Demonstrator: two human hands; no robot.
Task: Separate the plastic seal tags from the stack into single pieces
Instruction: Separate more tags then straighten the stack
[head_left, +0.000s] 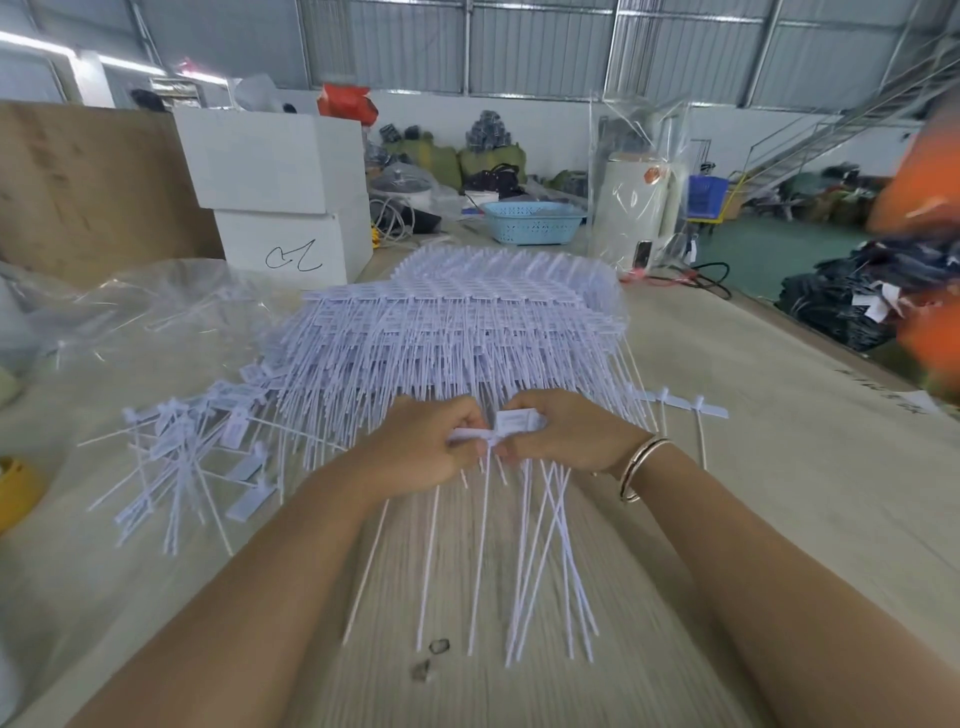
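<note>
Head view: left hand (426, 441) and right hand (566, 436) both pinch seal tag strip (511, 423); join hidden by fingers.

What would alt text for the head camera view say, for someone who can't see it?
Two bare hands, left hand and right hand, pinch a strip of white plastic seal tags over a wooden table. A large tag stack lies behind them, with separated single tags scattered to the left.
</note>
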